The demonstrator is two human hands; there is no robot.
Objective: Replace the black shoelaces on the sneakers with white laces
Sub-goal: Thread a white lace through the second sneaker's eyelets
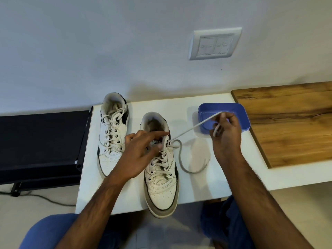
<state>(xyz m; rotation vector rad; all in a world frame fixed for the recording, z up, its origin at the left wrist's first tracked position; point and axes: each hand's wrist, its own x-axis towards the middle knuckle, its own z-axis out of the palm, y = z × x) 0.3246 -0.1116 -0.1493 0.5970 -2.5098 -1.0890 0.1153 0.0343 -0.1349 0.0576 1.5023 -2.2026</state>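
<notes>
Two sneakers are white-laced; beside the blue tray (240, 112), the right hand (225, 133) pinches the white lace (190, 128) taut, while the left hand (142, 151) grips the near sneaker's (161, 191) top eyelets; tying remains.

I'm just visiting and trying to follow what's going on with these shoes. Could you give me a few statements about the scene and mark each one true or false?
1. The right hand pinches a white lace pulled taut from the nearer sneaker. True.
2. The blue tray sits to the left of both sneakers. False: it sits to their right, beside the wooden board.
3. The left hand rests at the nearer sneaker's upper eyelets. True.
4. The far sneaker has black laces. False: its laces are white.
5. Both sneakers lie on their sides. False: they stand upright on the white table.
</notes>
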